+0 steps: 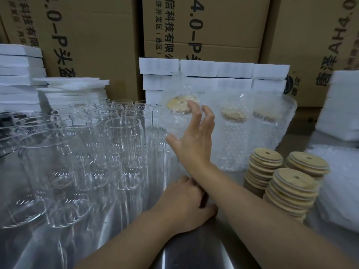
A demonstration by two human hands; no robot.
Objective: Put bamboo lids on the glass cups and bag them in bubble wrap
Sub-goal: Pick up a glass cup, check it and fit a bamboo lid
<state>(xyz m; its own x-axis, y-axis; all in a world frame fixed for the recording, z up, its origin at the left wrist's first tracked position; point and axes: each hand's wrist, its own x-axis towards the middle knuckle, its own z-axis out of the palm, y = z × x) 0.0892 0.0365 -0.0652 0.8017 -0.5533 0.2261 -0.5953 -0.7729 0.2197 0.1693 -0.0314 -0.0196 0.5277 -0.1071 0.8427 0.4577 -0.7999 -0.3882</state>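
Left hand palm-down on brushed steel table, bottom centre. Fingers bent, tips hidden under the right forearm; can't tell if gripping anything. Right hand higher up, just beyond it, fingers spread and loose, holding nothing. Tips at the bubble-wrap-bagged glass cup with bamboo lid, near lid height; touching or just off the wrap, can't resolve.

Sweep from left:
- Stacks of white foam sheets far left, at the back of the table.
- Crowd of bare clear glass cups, upright, no lids, packed close, filling the left half up to the left hand.
- Bagged cup at the right hand: upright, just right of the bare cups, in front of white foam blocks.
- Two more bagged lidded cups just beside it to the right, upright, same row.
- Three stacks of round bamboo lids with a small hole in front of that row, right of the right forearm, near but apart from it.
- Pile of clear bubble-wrap bags far right, just beside the lid stacks; white foam slab behind it.
- Brown cardboard cartons with black print across the back.
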